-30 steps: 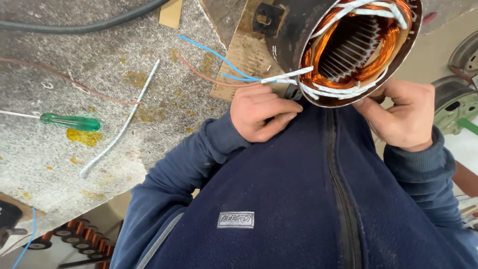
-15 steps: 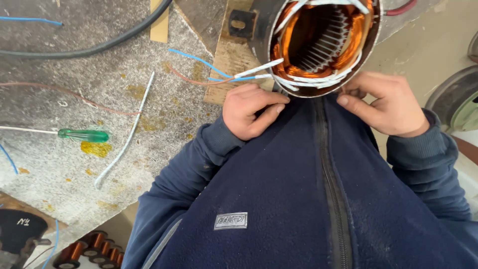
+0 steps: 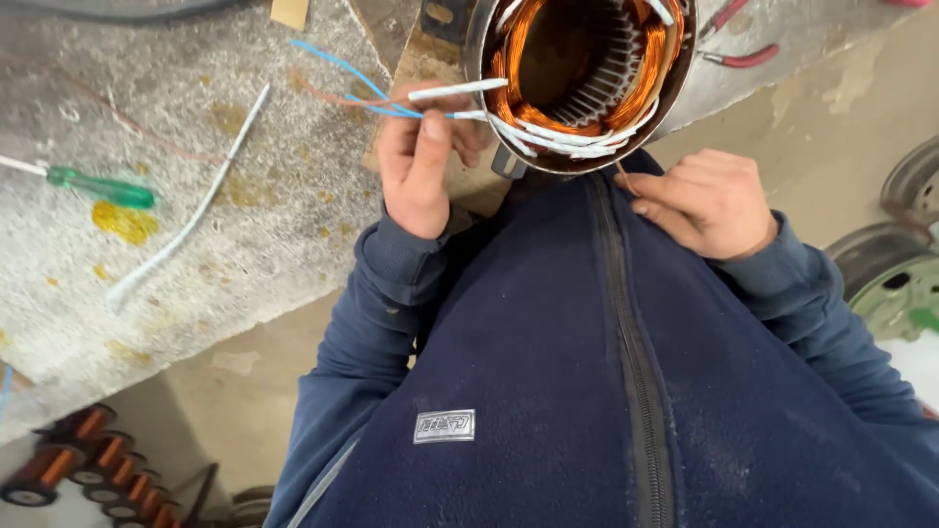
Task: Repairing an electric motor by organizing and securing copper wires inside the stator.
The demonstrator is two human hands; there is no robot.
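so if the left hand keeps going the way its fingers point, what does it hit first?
The left hand points up and slightly right, toward the white-sleeved leads it already pinches. Past them, probably the motor stator housing edge or its bracket, though depth is unclear in this view.

The top edge cuts off the upper part of the motor stator (image 3: 587,78) beyond the left hand (image 3: 423,161). That hand's grip hides where the blue wire (image 3: 337,64) meets the white sleeve (image 3: 460,90). The right hand (image 3: 706,200) covers whatever its curled fingers pinch; a thin strand shows above it, too fine to identify. The copper spools (image 3: 88,464), far below the left grip, run off the bottom edge.
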